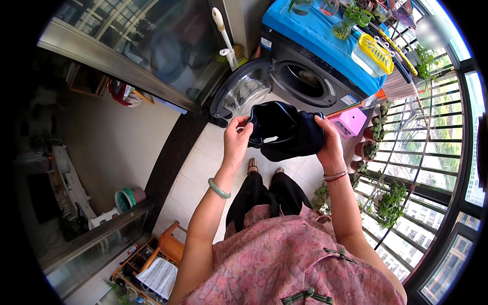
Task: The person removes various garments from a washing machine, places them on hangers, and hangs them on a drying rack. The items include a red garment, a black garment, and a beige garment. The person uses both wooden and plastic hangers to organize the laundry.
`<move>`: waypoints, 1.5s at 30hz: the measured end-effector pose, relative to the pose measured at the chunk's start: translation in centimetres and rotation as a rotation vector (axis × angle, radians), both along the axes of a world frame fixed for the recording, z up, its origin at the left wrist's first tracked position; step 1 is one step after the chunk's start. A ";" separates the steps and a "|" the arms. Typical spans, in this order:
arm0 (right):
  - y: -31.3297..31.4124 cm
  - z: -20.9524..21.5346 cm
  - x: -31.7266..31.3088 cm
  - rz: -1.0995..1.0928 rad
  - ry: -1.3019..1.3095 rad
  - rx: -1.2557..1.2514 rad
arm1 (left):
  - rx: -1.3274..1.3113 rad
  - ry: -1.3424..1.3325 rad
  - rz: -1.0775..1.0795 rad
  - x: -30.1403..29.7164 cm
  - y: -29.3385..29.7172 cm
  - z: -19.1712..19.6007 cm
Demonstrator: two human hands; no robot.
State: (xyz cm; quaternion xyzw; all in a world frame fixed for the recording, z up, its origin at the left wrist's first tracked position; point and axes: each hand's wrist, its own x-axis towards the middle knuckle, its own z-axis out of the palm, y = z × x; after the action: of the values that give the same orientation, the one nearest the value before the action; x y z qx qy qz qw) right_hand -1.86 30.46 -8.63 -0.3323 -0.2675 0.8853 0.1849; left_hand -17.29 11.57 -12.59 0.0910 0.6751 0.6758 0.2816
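Note:
Both hands hold up a dark navy garment (297,140) with thin light-blue trim, spread so that an opening shows between them. Its exact kind is hard to make out, as it is bunched and folded. My left hand (238,137) pinches the trimmed edge on the left, thumb and fingers closed. On the other side, my right hand (330,145) grips the bunched cloth, with some fingers hidden behind it. Just beyond the garment stands a dark front-loading washing machine (310,63). Its round glass door (244,89) hangs open to the left, and the drum opening (301,80) shows.
A blue cover (290,23) on the washer carries plants in glass vases and a yellow soap basket (376,53). Right of the washer sits a pink stool (348,122). Potted plants (370,149) line the railing at right. A sliding glass door (152,46) stands at left.

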 end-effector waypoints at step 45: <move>7.7 -5.1 8.2 -0.412 -0.425 0.490 | -0.585 0.865 -0.390 3.1 13.8 0.1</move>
State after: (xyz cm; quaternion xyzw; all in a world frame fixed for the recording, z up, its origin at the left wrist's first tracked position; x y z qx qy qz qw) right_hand 6.34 38.15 -13.74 -0.5011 -0.4309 0.6510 0.3735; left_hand -14.22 25.33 -12.47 0.4015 0.8592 0.2967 0.1121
